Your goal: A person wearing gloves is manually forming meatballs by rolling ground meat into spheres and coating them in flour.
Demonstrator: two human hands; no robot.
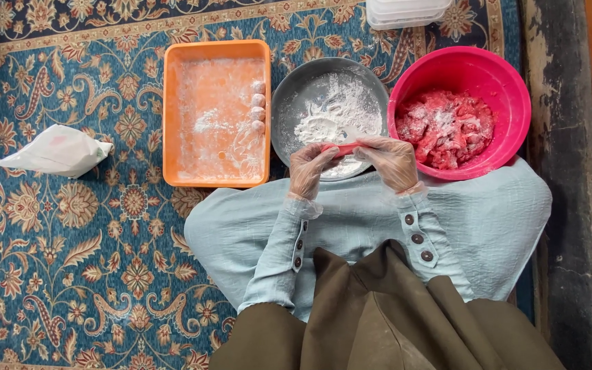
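**Shaping a red piece over the flour**

We pinch a red strip (342,147) between both gloved hands, left hand (312,168) and right hand (390,162), fingers closed narrow on its ends, just above the grey flour pan (289,96). The step looks like coating. The orange tray (173,116) has open room; the pink bowl (515,96) sits close right.

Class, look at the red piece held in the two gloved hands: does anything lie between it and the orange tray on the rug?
Nothing visible does. The left hand and right hand hold the red piece over the grey floured pan, and the orange tray lies directly beside that pan.
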